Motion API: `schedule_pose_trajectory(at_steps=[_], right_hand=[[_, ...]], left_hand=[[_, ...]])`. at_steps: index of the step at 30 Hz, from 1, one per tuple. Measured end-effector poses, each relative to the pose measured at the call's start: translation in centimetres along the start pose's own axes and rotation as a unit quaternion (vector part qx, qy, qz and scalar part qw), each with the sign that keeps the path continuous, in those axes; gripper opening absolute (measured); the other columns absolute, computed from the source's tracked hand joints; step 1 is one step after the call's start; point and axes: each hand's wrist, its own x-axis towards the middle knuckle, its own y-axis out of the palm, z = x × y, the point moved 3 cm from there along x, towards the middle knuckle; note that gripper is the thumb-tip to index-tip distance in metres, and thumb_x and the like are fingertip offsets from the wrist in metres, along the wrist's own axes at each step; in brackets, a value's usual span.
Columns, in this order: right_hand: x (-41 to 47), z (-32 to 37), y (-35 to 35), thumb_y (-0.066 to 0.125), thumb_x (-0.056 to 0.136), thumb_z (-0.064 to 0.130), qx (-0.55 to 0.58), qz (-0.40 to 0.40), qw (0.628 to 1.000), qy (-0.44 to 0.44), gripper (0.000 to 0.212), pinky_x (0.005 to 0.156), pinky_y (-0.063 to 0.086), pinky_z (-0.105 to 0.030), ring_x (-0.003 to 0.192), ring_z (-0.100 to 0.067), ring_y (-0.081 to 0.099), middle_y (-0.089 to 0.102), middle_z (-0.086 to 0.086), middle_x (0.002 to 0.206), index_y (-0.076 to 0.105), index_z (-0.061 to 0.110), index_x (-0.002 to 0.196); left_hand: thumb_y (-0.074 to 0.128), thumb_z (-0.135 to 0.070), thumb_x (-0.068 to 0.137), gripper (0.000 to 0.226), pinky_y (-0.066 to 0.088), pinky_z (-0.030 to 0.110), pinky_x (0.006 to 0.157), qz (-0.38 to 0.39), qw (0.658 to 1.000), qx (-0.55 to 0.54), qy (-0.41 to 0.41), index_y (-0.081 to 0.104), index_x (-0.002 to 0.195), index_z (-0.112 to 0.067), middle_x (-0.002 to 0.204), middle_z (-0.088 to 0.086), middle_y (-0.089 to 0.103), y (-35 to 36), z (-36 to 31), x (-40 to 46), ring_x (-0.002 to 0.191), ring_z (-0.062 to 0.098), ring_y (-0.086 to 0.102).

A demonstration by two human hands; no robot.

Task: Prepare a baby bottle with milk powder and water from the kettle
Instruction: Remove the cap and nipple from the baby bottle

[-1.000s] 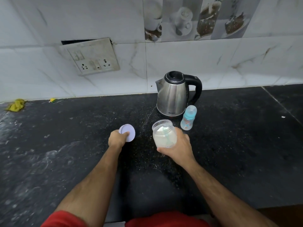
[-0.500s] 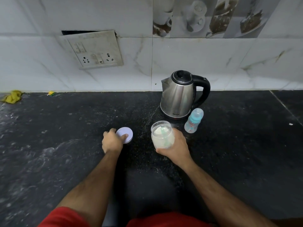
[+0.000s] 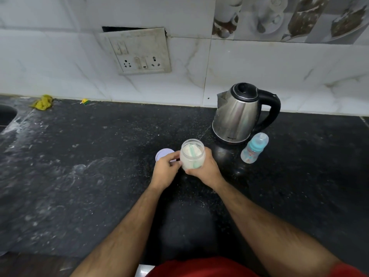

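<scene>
a dark speckled desk [image 3: 79, 176] runs along a white tiled wall; at its far left edge lies a crumpled yellow cloth [image 3: 42, 102], and a little to the right of it a small yellow scrap [image 3: 84, 101]; on the wall above hangs a grimy socket plate [image 3: 137, 51]; near the middle of the desk a pale round lid [image 3: 164, 153] lies flat, partly hidden behind the left hand [image 3: 166, 170]; the fingers of that hand are loosely curled, their tips touching the left side of the jar [image 3: 192, 154], and whether they truly grip it cannot be told; the jar stands open, holding white milk powder [image 3: 187, 151] with a green scoop [image 3: 194, 156] standing in it; the right hand [image 3: 205, 168] wraps the jar from the right, fingers clamped round its wall; behind and to the right stands a steel kettle [image 3: 237, 114], lid closed, black handle turned to the right; just beside its base, on the right, stands the baby bottle [image 3: 254, 150], capped, with a blue collar; red clothing [image 3: 199, 266] shows at the lower edge.
</scene>
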Motion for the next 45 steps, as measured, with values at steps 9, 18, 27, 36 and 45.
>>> schedule_pose_trajectory(at_steps=[9,18,27,36,45], right_hand=[[1.2,0.7,0.7,0.089,0.058,0.028,-0.066,0.023,0.997,0.009,0.094,0.098,0.047,-0.038,0.12,-0.018,0.056,0.058,0.003,0.131,0.039,0.018,0.138],[-2.7,-1.6,-5.6,0.083,0.076,0.029,-0.109,-0.058,0.992,-0.009,0.078,0.11,0.038,-0.034,0.133,-0.019,0.047,0.05,-0.004,0.145,0.045,0.016,0.143],[-6.8,-6.1,-12.3,0.077,0.083,0.027,-0.068,-0.122,0.99,0.03,0.028,0.088,0.049,-0.025,0.1,-0.01,0.06,0.063,0.003,0.111,0.069,0.019,0.109],[-5.2,-9.0,-18.3,0.078,0.083,0.018,-0.036,-0.148,0.986,0.074,0.043,0.095,0.048,-0.028,0.113,-0.016,0.059,0.064,-0.003,0.122,0.062,0.014,0.123],[0.0,-8.3,-19.5,0.086,0.071,0.022,-0.009,-0.05,0.996,0.073,0.092,0.112,0.037,-0.04,0.135,-0.024,0.045,0.048,-0.01,0.147,0.036,0.013,0.148]], left_hand=[[0.063,-0.013,0.091,0.035,0.054,0.033,0.092,-0.018,1.0,0.02,-0.005,0.069,0.12,-0.032,0.1,-0.021,0.072,-1.5,1.2,1.0,0.09,0.008,0.067],[0.066,-0.018,0.092,0.013,0.049,0.013,0.071,-0.126,0.99,0.018,0.057,0.071,0.102,-0.024,0.078,-0.011,0.071,3.6,1.2,-5.0,0.074,0.0,0.066],[0.066,-0.02,0.092,0.027,0.055,0.028,0.091,0.025,0.998,0.011,0.054,0.066,0.118,-0.026,0.101,-0.018,0.069,12.0,-2.5,-3.3,0.093,-0.007,0.066],[0.067,-0.019,0.092,0.049,0.05,0.044,0.103,0.08,0.996,0.03,0.004,0.054,0.139,-0.014,0.123,0.0,0.067,16.5,-6.2,0.8,0.115,0.015,0.063],[0.069,-0.012,0.089,0.057,0.045,0.028,0.102,0.13,0.989,0.077,0.005,0.049,0.142,-0.016,0.137,0.002,0.06,18.9,-9.1,3.4,0.111,0.009,0.06]])
